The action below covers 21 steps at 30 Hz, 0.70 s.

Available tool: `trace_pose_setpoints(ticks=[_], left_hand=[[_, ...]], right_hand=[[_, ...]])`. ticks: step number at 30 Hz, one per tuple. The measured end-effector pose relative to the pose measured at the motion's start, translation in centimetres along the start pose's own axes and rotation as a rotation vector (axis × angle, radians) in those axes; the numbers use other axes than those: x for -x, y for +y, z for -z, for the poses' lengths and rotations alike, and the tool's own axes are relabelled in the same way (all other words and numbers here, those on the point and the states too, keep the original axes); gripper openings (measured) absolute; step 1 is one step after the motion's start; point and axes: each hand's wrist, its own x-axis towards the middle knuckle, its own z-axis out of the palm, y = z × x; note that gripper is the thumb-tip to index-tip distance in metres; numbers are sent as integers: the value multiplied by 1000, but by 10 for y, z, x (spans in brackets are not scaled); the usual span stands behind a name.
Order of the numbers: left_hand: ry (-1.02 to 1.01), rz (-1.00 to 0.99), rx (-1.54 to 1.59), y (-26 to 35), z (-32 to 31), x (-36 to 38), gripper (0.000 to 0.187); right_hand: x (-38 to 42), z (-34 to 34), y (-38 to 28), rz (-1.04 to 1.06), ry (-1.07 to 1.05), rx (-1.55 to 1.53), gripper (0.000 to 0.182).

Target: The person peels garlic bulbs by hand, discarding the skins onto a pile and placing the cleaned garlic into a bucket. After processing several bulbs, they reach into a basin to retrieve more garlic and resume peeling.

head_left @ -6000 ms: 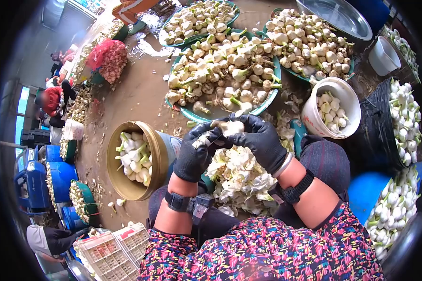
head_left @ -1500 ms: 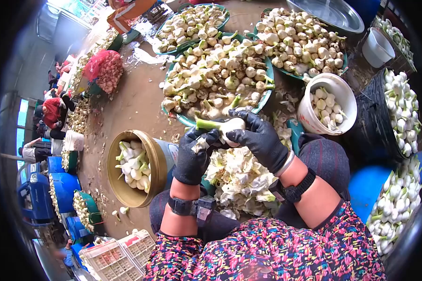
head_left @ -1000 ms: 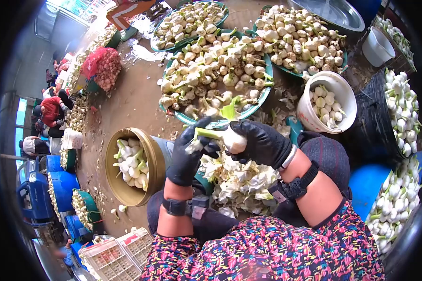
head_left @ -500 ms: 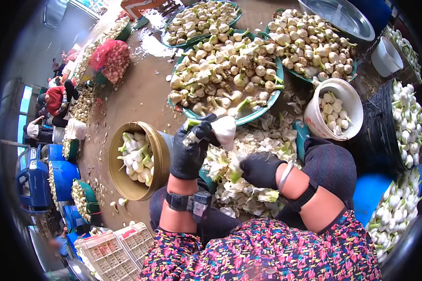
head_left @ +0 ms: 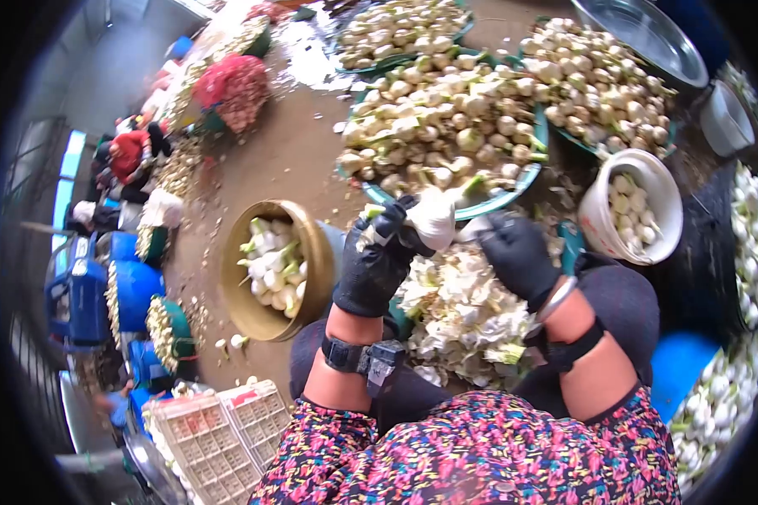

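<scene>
My left hand (head_left: pixel 374 261), in a black glove, is closed around a white garlic bulb (head_left: pixel 432 220). The bulb's round end points right, and a green stem piece shows at the left fingers. Just right of the bulb is my right hand (head_left: pixel 518 254), also black-gloved, its fingers curled. At its fingertips there is a pale flake of garlic skin (head_left: pixel 473 228), partly blurred. Beneath both hands lies a heap of garlic peelings (head_left: pixel 463 311) between my knees. Beyond the hands stands a green-rimmed basin (head_left: pixel 541 135) of unpeeled garlic bulbs.
To the left, a tan bucket (head_left: pixel 318 278) holds cleaned bulbs; a white bucket (head_left: pixel 596 210) on the right holds more. Further garlic heaps (head_left: pixel 598 84) stand at the back. A plastic crate (head_left: pixel 198 433) sits lower left. People (head_left: pixel 128 156) are seated far left.
My right hand has moved up from over the peelings to beside the bulb. My left hand still holds the bulb. The whole view has shifted slightly, with surroundings appearing further right.
</scene>
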Motion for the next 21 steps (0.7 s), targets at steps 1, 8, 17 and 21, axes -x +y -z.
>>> trace_pose_setpoints(ticks=[1, 8, 17, 21], left_hand=[[84, 303, 820, -12, 13, 3, 22], [77, 589, 108, -113, 136, 39, 19], [-469, 156, 348, -71, -48, -59, 30], [-489, 135, 63, -82, -172, -78, 50]], right_hand=[[-3, 6, 5, -13, 28, 41, 20], [13, 19, -16, -192, -494, 346, 17], [6, 19, -34, -301, -800, 433, 29], [12, 13, -16, -179, -479, 344, 23]])
